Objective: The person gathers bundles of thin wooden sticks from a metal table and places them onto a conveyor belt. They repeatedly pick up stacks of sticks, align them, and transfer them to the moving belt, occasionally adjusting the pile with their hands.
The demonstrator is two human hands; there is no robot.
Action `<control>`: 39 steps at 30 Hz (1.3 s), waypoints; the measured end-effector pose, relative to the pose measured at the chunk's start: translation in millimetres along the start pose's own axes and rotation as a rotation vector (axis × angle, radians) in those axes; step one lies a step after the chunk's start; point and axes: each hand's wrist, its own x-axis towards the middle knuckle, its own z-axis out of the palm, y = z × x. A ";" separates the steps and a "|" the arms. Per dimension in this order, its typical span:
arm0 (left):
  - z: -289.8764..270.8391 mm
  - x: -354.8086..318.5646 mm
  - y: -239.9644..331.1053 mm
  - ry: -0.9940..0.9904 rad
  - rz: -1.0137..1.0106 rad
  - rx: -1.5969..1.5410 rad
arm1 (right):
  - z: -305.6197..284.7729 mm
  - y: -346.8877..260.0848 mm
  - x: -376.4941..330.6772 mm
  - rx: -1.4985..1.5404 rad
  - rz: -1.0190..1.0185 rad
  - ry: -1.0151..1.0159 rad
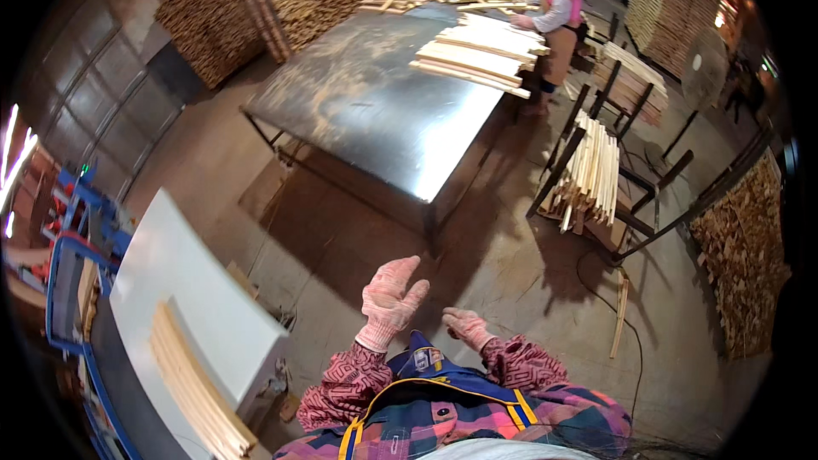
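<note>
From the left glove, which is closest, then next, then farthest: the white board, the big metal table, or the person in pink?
From the left hand in the head view:
1. White board, to its left.
2. Metal table, ahead across the bare floor.
3. Person in pink, at the table's far right corner.

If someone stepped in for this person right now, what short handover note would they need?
Left hand: gloved, raised, fingers spread, holding nothing.
Right hand: gloved, lower, also holding nothing.
Nearest wood: a stack of pale slats on the white bench to the left.
More slats lie on the metal table ahead, where another person handles them; a bundle leans on a rack to the right.
Nothing is in hand; the piles look unsorted.
</note>
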 end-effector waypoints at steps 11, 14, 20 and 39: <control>136.6 227.7 -107.3 -0.872 -0.102 0.308 | -201.8 45.5 87.2 -0.548 0.209 0.144; 160.1 304.4 -116.8 -0.854 -0.105 0.324 | -275.1 14.3 133.5 -0.614 0.292 0.210; 202.4 440.2 -136.9 -0.830 -0.049 0.332 | -370.1 -62.9 294.0 -0.241 0.285 0.450; 380.0 681.6 -151.0 -0.903 -0.679 0.363 | -771.6 -399.4 842.1 -1.536 -0.013 0.274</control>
